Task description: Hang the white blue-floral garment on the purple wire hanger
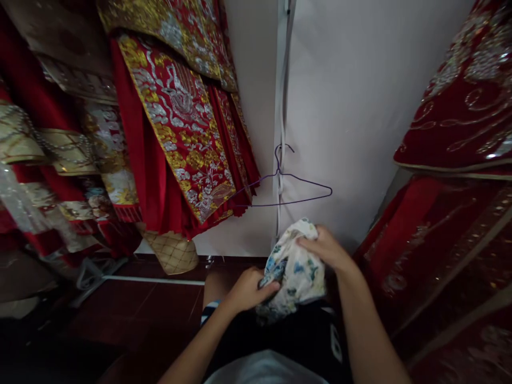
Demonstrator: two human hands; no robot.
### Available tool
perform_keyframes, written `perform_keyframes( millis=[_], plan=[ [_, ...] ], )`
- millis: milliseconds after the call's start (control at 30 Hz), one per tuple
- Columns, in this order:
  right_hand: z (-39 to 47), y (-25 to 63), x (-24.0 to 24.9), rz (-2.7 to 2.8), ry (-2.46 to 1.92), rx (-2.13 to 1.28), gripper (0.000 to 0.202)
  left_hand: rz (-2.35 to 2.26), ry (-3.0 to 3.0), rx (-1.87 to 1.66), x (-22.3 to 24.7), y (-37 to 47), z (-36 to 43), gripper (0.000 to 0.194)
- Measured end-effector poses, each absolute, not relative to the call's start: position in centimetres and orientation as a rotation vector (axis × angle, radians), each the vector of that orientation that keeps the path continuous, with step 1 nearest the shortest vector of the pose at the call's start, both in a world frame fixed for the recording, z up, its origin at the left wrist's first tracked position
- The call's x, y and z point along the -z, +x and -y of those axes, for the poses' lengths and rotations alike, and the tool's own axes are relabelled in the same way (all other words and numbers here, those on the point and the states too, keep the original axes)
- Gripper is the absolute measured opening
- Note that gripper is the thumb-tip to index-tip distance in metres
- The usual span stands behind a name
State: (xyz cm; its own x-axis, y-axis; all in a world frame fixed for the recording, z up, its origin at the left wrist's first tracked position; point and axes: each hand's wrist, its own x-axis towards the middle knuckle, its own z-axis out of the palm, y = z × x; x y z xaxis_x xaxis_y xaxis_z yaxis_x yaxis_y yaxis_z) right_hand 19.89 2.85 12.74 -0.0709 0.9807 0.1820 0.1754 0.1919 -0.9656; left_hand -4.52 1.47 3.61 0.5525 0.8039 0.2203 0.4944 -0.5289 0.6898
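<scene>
A bunched piece of white cloth with a blue and green floral print (302, 269) is held in front of my lap. My left hand (253, 289) grips its left side, thumb lying on top of the fabric. At the upper right edge, my right hand (322, 248) is closed on the same cloth, with the thumb over it and the other fingers hidden behind. The folds hide whether it is a garment. Just above the cloth, a thin purple wire hanger (304, 201) hangs by a white vertical strip on the wall, apart from both hands.
Red costumes with gold and silver embroidery (188, 112) hang at the left. More beaded red garments (460, 122) hang close on the right. A pale rack foot bar (156, 279) stands low over the dark tiled floor (148, 304). Ahead is a white wall (352, 90).
</scene>
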Motion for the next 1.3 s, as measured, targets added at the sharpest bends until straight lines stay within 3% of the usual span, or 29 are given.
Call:
perform_keyframes(
  millis=[133,200,267,367,500,733,1067,1167,1300],
  plan=[
    [-9.4,21.6,-13.6,1.439,-1.319,-0.384,0.018,-1.33,2.431,-0.825,-3.8,-9.8,-3.1,0.045],
    [-12.3,21.4,-13.6,1.51,-1.244,-0.291,0.034,-1.381,2.535,-0.865,-5.2,-12.1,-4.1,0.047],
    [-14.5,20.7,-13.5,1.605,-1.227,-0.322,0.038,-1.367,2.645,-0.844,-7.2,-13.6,-5.0,0.044],
    [-16.0,20.1,-13.1,1.676,-1.304,-0.418,0.016,-1.358,2.688,-0.77,-9.9,-14.4,-6.1,0.04],
    [-15.1,21.4,-12.6,1.652,-1.362,-0.441,0.02,-1.345,2.63,-0.775,-11.7,-14.2,-7.3,0.04],
    [-11.1,24.5,-12.8,1.561,-1.341,-0.425,0.022,-1.241,2.541,-1.156,-12.6,-11.7,-8.3,0.039],
    [-9.1,21.3,-12.3,1.495,-1.216,-0.521,0.017,-1.006,2.581,-1.409,-18.1,-3.6,-12.0,0.026],
    [-8.6,21.2,-12.0,1.516,-1.136,-0.53,0.024,-0.997,2.418,-1.58,-19.0,-2.8,-13.4,0.022],
    [-8.4,23.8,-12.4,1.361,-1.155,-0.283,0.063,-0.967,2.294,-1.586,-19.8,-3.3,-14.3,0.021]
  ],
)
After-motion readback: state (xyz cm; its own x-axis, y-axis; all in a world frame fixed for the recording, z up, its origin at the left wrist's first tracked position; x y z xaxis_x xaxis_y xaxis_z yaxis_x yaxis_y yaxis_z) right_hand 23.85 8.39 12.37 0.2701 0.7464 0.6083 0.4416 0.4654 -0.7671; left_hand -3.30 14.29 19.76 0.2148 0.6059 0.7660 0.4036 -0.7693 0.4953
